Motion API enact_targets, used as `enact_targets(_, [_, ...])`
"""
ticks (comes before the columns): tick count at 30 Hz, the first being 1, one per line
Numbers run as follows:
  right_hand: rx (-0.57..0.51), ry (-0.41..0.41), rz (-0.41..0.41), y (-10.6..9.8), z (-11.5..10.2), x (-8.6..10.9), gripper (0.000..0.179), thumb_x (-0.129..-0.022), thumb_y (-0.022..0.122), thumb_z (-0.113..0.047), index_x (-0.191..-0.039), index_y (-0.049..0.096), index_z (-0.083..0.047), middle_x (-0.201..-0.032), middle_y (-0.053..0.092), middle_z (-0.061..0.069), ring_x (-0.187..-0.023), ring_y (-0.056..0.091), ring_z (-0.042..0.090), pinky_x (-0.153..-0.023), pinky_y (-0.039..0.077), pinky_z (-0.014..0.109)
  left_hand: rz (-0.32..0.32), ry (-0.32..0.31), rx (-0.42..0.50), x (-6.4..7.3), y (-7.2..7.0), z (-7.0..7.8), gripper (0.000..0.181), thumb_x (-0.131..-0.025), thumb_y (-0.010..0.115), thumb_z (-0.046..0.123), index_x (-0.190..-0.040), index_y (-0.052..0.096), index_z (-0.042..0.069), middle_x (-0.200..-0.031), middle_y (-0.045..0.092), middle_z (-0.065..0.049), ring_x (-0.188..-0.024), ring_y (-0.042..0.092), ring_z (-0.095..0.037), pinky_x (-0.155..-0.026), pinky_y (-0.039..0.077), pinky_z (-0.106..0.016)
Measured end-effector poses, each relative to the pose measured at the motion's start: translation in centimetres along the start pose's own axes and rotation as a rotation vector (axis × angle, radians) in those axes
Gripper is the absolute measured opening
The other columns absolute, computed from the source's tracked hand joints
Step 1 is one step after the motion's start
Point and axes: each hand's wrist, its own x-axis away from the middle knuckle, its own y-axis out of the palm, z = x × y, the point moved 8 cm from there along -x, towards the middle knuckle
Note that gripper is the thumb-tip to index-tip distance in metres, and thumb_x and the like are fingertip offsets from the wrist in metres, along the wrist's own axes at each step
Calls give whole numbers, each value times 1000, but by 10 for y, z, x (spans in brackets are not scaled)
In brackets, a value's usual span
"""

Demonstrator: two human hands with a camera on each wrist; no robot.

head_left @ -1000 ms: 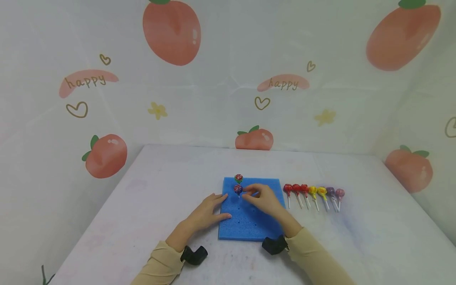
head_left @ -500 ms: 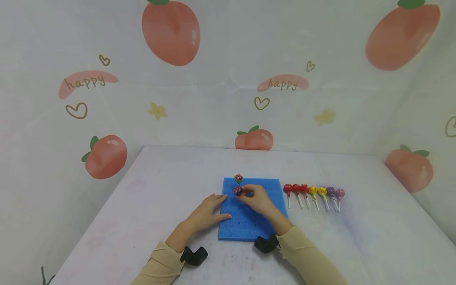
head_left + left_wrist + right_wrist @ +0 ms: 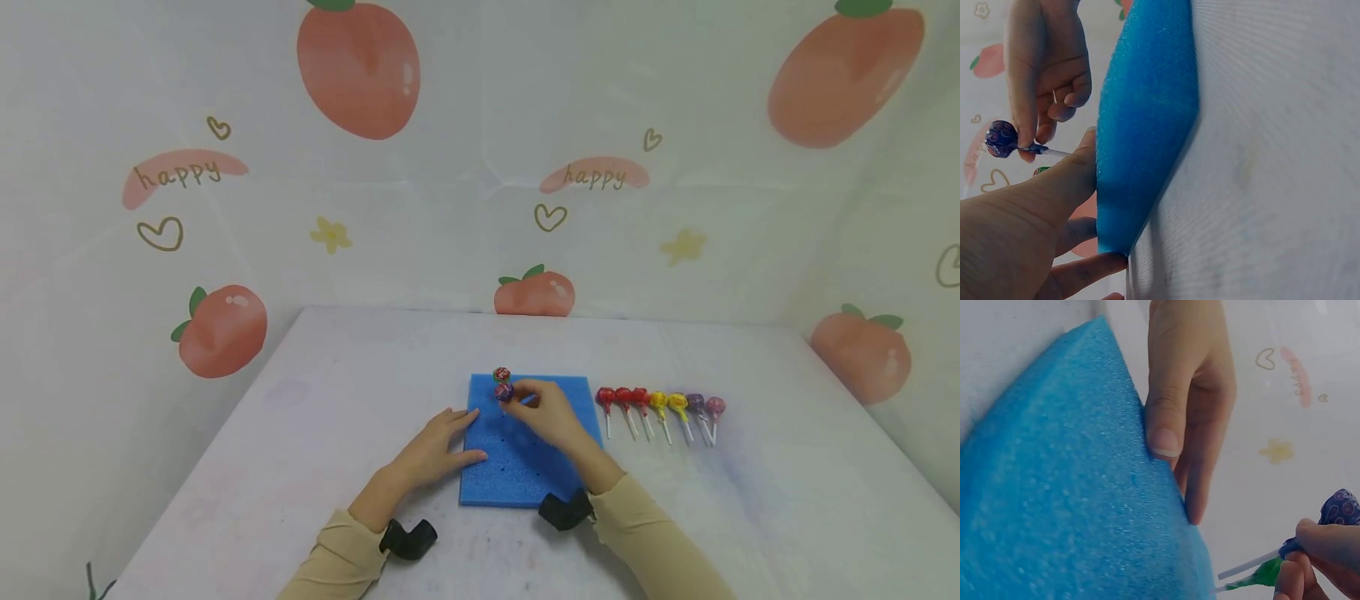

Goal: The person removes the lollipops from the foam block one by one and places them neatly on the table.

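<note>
My right hand (image 3: 546, 412) pinches a purple-wrapped lollipop (image 3: 503, 392) between thumb and fingertips, just below its candy head. The white stick (image 3: 1247, 564) slants down toward the blue foam board (image 3: 517, 483); its end shows apart from the foam in the right wrist view. Just behind it, a red-and-green lollipop (image 3: 502, 374) stands upright near the board's far left corner. My left hand (image 3: 431, 450) rests at the board's left edge, its thumb (image 3: 1079, 169) and straight fingers touching the foam.
Right of the board, several lollipops lie in a row on the white table (image 3: 337, 375): red ones (image 3: 623, 397), yellow ones (image 3: 678, 402), a purple one (image 3: 696, 403) and a pink one (image 3: 716, 406). Small holes dot the foam. A printed cloth backdrop (image 3: 450, 208) rises behind.
My right hand first shifts left over the board, then moves slightly away from me, carrying the purple lollipop closer to the standing one. The left hand stays in place.
</note>
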Motion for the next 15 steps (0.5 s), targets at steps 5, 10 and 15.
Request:
enact_targets(5, [-2, -14, 11, -7, -3, 2, 18, -85, 68, -12, -100, 69, -3, -93, 69, 13, -68, 58, 11, -60, 48, 21, 1, 2, -2, 0, 0, 0, 68, -86, 63, 42, -141, 41, 8, -143, 42, -19, -139, 28, -42, -110, 28, -57])
enact_targets(10, [-16, -8, 19, -15, -1, 5, 18, -84, 68, -14, -99, 69, -3, -94, 70, 13, -68, 59, 10, -61, 48, 21, 3, 2, -5, 0, 0, 0, 68, -86, 63, 42, -141, 41, 9, -144, 42, -19, -139, 28, -42, -110, 29, -57])
enact_targets(15, [-34, -27, 31, -25, 1, 9, 18, -85, 67, -11, -100, 68, -1, -94, 69, 16, -68, 61, 15, -62, 48, 21, 1, -5, -8, 0, 0, 0, 68, -86, 63, 42, -142, 40, 9, -144, 42, -19, -139, 28, -41, -110, 28, -57])
